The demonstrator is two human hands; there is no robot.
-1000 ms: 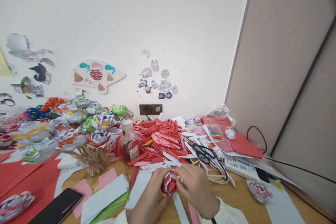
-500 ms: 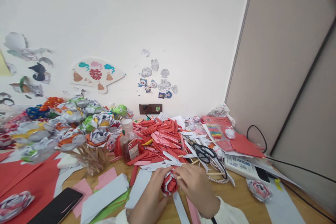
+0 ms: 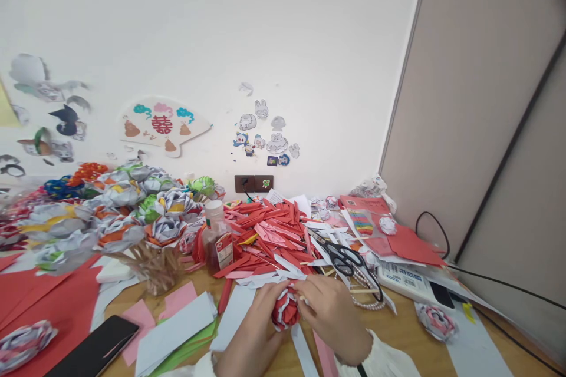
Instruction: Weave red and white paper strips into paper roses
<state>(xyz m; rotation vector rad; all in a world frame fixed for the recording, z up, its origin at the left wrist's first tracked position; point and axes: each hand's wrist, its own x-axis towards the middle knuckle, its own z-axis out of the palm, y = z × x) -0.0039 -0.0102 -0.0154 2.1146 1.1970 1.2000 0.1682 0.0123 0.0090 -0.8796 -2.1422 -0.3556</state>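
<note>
A red and white paper flower (image 3: 285, 312) is between my two hands, low over the table's front. My left hand (image 3: 259, 321) wraps its left side, thumb below and fingers over the top. My right hand (image 3: 329, 312) closes on the flower's right side with fingertips bent in; a small pale tip, perhaps a stick end, shows at them. Just behind lie white paper strips (image 3: 265, 278) and a heap of folded red paper strips (image 3: 269, 230). Black-handled scissors (image 3: 347, 256) rest right of the heap. The flower's underside is hidden.
A jar with a red label (image 3: 217, 241) stands left of the heap, beside paper flowers on sticks (image 3: 154, 265). A black phone (image 3: 95, 347) and stacked paper slips (image 3: 177, 330) lie front left. Bead strings (image 3: 367, 294), a white device (image 3: 407, 283) and another paper flower (image 3: 437, 322) are at right.
Both hands stay on the flower in nearly the same place. The right hand and wrist have shifted very slightly.
</note>
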